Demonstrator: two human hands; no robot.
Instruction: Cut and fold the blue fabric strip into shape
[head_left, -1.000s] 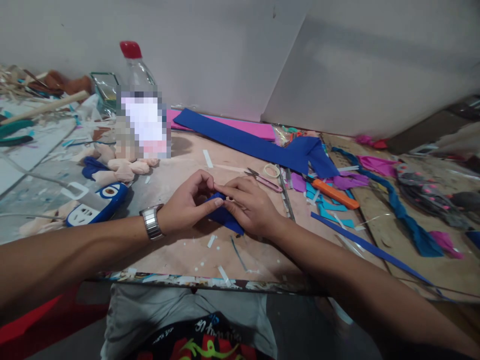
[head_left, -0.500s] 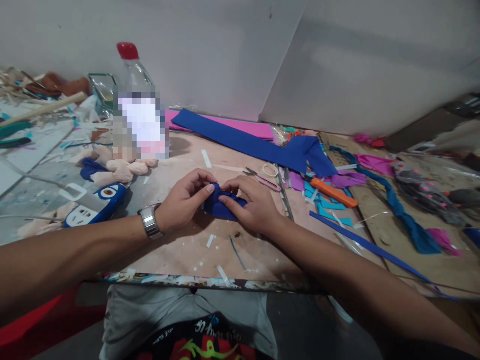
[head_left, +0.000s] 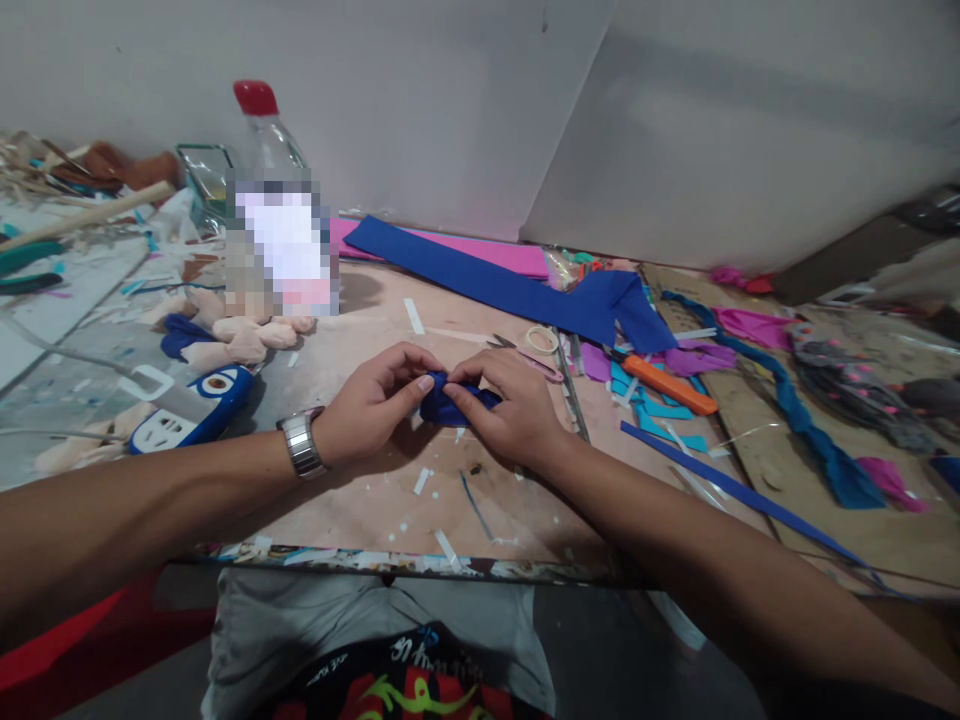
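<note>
A small piece of blue fabric [head_left: 444, 408] is bunched up between my two hands, just above the table's front half. My left hand [head_left: 379, 398], with a metal watch on its wrist, pinches the left end between thumb and fingers. The other end is gripped by my right hand [head_left: 506, 405], its thumb pressed on top of the folds. Fingers cover part of the cloth, so its full shape is hidden. Behind the right hand lie small pink-handled scissors [head_left: 536, 362] and a pale ring of tape [head_left: 541, 340].
A long blue fabric strip [head_left: 480, 285] lies over pink cloth [head_left: 517, 260] at the back. An orange utility knife [head_left: 671, 386] rests among scraps on the right. To the left are a blue power strip [head_left: 217, 410], a red-capped bottle [head_left: 274, 145] and pale fabric bundles [head_left: 240, 342].
The blue fabric has been gathered tighter and raised slightly, with less of it hanging below the fingers. Both hands have shifted a little to the right.
</note>
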